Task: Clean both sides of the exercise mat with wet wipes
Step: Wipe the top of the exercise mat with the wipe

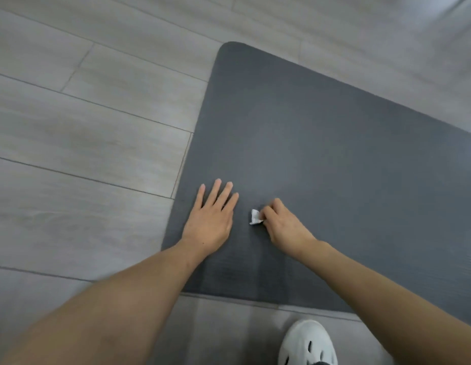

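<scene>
A dark grey exercise mat (321,143) lies flat on the floor, one rounded corner at the top and the mat running off to the right. My left hand (212,216) rests palm down on the mat near its left edge, fingers straight and slightly spread. Just to its right, my right hand (284,225) has curled fingers that pinch a small crumpled white wet wipe (255,216) against the mat surface. Only a bit of the wipe sticks out past the fingers.
Light grey wood-look floor planks (84,133) surround the mat on the left and top. A white perforated shoe (306,343) stands on the floor just below the mat's near edge. A pale blurred surface (439,35) fills the top right corner.
</scene>
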Demonstrator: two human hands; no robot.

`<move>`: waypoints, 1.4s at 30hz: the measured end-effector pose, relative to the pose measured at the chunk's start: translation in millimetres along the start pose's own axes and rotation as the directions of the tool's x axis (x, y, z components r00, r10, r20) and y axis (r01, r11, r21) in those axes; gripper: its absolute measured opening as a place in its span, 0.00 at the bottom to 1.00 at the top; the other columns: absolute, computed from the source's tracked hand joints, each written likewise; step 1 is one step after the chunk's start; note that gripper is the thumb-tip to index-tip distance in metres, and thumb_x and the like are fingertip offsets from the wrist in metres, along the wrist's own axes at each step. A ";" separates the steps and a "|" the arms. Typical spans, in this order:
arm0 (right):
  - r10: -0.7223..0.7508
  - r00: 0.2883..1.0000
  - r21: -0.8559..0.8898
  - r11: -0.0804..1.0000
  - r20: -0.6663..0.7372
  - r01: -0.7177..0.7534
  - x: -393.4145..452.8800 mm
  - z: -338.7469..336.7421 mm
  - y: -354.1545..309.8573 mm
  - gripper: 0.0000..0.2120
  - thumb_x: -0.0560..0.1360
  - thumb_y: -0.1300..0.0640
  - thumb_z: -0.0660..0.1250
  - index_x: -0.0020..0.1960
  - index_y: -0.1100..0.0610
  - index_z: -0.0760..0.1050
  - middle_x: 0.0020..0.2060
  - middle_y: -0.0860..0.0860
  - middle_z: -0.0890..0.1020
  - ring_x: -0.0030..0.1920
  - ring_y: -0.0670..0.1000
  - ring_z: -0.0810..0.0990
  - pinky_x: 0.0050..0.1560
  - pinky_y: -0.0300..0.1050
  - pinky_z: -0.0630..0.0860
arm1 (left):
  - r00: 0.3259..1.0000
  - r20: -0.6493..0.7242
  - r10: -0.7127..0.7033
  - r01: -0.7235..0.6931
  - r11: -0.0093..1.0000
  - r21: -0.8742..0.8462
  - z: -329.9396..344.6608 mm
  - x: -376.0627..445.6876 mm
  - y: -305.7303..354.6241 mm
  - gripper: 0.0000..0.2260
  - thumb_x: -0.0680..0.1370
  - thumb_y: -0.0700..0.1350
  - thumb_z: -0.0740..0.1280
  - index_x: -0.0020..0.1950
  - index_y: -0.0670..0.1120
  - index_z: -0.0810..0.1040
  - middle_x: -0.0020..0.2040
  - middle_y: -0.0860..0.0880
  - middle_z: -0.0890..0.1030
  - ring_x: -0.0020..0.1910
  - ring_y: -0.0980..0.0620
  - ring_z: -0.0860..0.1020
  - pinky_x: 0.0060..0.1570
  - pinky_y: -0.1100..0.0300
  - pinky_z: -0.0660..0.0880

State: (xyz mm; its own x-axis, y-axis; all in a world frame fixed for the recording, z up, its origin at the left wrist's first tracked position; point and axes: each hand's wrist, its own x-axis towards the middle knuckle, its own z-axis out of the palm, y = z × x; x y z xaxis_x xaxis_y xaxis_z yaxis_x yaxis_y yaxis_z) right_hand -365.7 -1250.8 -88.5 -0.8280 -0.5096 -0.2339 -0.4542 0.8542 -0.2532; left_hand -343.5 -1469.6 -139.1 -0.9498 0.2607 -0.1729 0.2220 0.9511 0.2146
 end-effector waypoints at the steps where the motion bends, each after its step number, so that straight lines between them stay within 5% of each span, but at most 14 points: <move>1: 0.047 0.999 -0.011 0.999 0.028 -0.046 -11.9 -5.0 -0.9 0.03 0.79 0.64 0.63 0.51 0.62 0.74 0.48 0.57 0.72 0.41 0.60 0.73 0.45 0.55 0.74 | 1.000 0.005 0.003 -0.003 1.000 0.001 -1.9 -0.2 0.2 0.25 0.86 0.51 0.47 0.84 0.50 0.55 0.86 0.50 0.47 0.84 0.45 0.41 0.80 0.38 0.41; 8: 0.237 0.959 -0.095 0.963 -0.152 -0.253 -70.6 -21.9 27.2 0.01 0.79 0.60 0.65 0.49 0.56 0.73 0.44 0.51 0.74 0.44 0.58 0.73 0.40 0.53 0.74 | 1.000 -0.003 0.002 -0.002 1.000 -0.017 -6.0 -2.7 5.4 0.25 0.86 0.51 0.47 0.84 0.50 0.56 0.86 0.49 0.48 0.84 0.44 0.40 0.79 0.36 0.42; 13: 0.168 0.897 -0.116 0.965 -0.409 -0.234 -14.9 -25.7 53.2 0.01 0.79 0.60 0.64 0.49 0.57 0.74 0.43 0.53 0.76 0.43 0.58 0.74 0.36 0.53 0.74 | 0.998 -0.069 -0.004 0.003 1.000 -0.014 1.4 2.7 3.9 0.24 0.85 0.52 0.49 0.82 0.51 0.59 0.85 0.50 0.52 0.84 0.46 0.44 0.80 0.38 0.43; 21: 0.176 0.937 0.192 0.974 -0.302 -0.121 -9.0 13.3 74.3 0.09 0.81 0.58 0.63 0.53 0.59 0.82 0.50 0.54 0.77 0.51 0.57 0.74 0.53 0.45 0.71 | 0.996 -0.066 -0.063 0.059 0.996 -0.063 -1.3 -22.3 8.7 0.23 0.86 0.47 0.54 0.83 0.51 0.61 0.85 0.50 0.53 0.84 0.50 0.47 0.82 0.47 0.44; 25: 0.155 0.949 0.229 0.969 -0.274 -0.092 1.0 1.7 80.3 0.04 0.80 0.58 0.63 0.49 0.58 0.75 0.46 0.52 0.77 0.47 0.56 0.75 0.48 0.51 0.72 | 0.974 -0.139 -0.178 0.174 0.984 -0.044 9.7 -49.8 21.5 0.24 0.85 0.46 0.56 0.82 0.50 0.62 0.84 0.50 0.56 0.84 0.48 0.50 0.82 0.46 0.49; 30: 0.044 0.938 0.134 0.991 -0.344 0.003 -4.1 13.8 86.7 0.05 0.80 0.58 0.66 0.50 0.59 0.79 0.45 0.55 0.75 0.46 0.58 0.74 0.44 0.49 0.72 | 0.944 -0.165 -0.286 0.271 0.957 -0.107 19.8 -68.3 38.1 0.23 0.84 0.45 0.58 0.80 0.49 0.65 0.83 0.46 0.60 0.83 0.45 0.54 0.81 0.43 0.53; 34: 0.072 0.928 0.159 0.987 -0.366 -0.014 -4.3 20.7 79.9 0.06 0.80 0.59 0.66 0.50 0.61 0.78 0.44 0.56 0.75 0.44 0.59 0.75 0.43 0.51 0.73 | 0.934 -0.175 -0.312 0.308 0.950 -0.049 24.2 -81.2 32.5 0.25 0.84 0.52 0.49 0.81 0.51 0.64 0.84 0.46 0.59 0.83 0.48 0.55 0.81 0.44 0.54; 37: -0.025 0.931 0.160 0.983 -0.364 0.089 -28.8 31.6 61.3 0.05 0.80 0.60 0.65 0.47 0.61 0.76 0.42 0.55 0.76 0.42 0.58 0.75 0.44 0.56 0.75 | 0.917 -0.191 -0.350 0.347 0.937 -0.048 30.3 -88.0 33.2 0.27 0.84 0.54 0.45 0.82 0.52 0.62 0.84 0.47 0.58 0.84 0.49 0.53 0.81 0.44 0.52; 39: -0.242 0.923 0.144 0.945 -0.298 0.294 -70.2 43.9 41.2 0.03 0.80 0.61 0.66 0.47 0.59 0.76 0.42 0.54 0.76 0.43 0.57 0.74 0.45 0.54 0.75 | 0.913 -0.178 -0.366 0.353 0.930 -0.100 33.5 -88.2 36.1 0.27 0.84 0.54 0.44 0.83 0.52 0.60 0.85 0.48 0.55 0.84 0.49 0.50 0.82 0.45 0.48; 42: -0.557 0.816 0.029 0.823 -0.155 0.567 -115.9 50.2 22.2 0.02 0.77 0.64 0.67 0.47 0.58 0.76 0.43 0.54 0.74 0.43 0.55 0.72 0.42 0.48 0.70 | 0.916 -0.148 -0.372 0.357 0.927 -0.118 32.0 -87.5 36.7 0.28 0.83 0.55 0.42 0.84 0.52 0.57 0.85 0.49 0.52 0.84 0.50 0.46 0.82 0.46 0.43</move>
State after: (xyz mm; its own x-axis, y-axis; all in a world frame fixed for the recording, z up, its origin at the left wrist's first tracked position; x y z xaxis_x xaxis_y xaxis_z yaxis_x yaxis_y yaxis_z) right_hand -263.3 -1178.0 -114.1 -0.4735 -0.8756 0.0952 -0.8340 0.4110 -0.3683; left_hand -245.2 -1452.2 -146.8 -0.9856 -0.1395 -0.0957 -0.1595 0.9548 0.2509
